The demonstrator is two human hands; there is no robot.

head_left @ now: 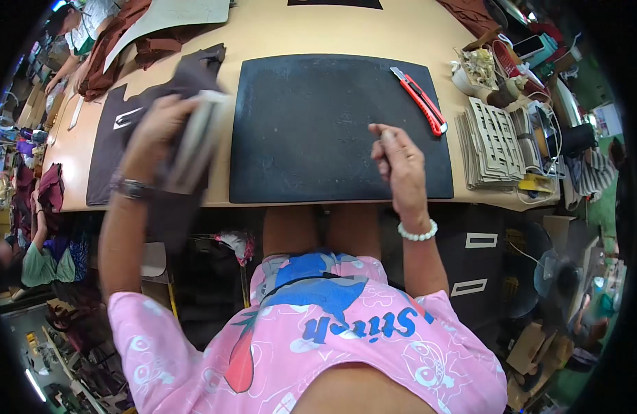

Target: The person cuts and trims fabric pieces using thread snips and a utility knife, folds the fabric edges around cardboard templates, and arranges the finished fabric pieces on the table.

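The left hand (160,127) grips a blurred, flat bundle (197,138) beside the scuffed black mat (304,131)'s left edge, the right hand (401,162) loosely curled toward its near-right corner.

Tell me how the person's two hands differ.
The left hand grips a blurred, pale bundle; the right hand, fingers curled, shows nothing clearly held. The left wrist wears a dark band, the right a pale beaded bracelet. Both hands are bare.
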